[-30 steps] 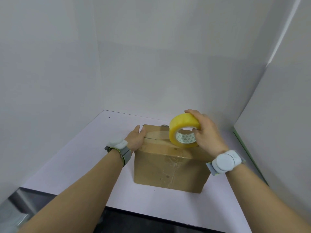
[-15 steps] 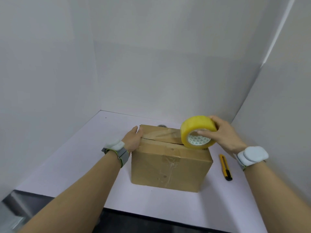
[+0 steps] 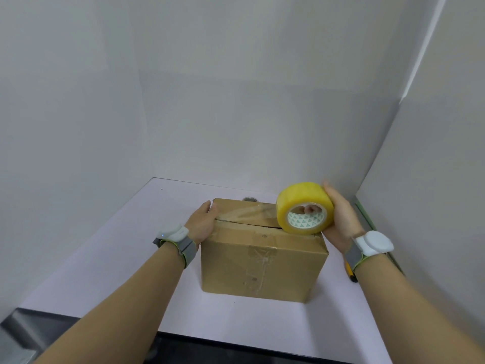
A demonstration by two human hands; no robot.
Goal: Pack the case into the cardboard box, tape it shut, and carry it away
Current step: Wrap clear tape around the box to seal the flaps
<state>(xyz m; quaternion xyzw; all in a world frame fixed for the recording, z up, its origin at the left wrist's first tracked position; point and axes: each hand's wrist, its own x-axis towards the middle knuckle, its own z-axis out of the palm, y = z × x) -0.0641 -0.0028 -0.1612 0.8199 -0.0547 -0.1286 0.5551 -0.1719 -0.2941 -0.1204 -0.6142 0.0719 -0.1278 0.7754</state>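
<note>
Cardboard box (image 3: 262, 264) sits on the pale surface (image 3: 105, 258), roughly in the middle, its top flaps folded down with the seam between them running left to right. A clear strip of tape lies glossy along that seam, and older tape marks show on the near face.

At the box's upper left corner, the left hand (image 3: 203, 222) lies flat against the top edge, fingers (image 3: 207, 206) extended and together, pressing rather than gripping. A grey band with a white module wraps that wrist.

Over the box's right end, the right hand (image 3: 341, 219) holds the yellow tape roll (image 3: 304, 207). Its palm cups the roll's right side, and fingertips (image 3: 311, 208) show through the white core with green triangles, so the grasp is closed around the roll. The roll's lower rim meets the box top near the right end of the seam.

Behind the right wrist, part of a yellow utility knife (image 3: 350, 271) lies on the surface, just beside the box. A small metallic round object (image 3: 249, 199) peeks from behind the box's far edge.
</note>
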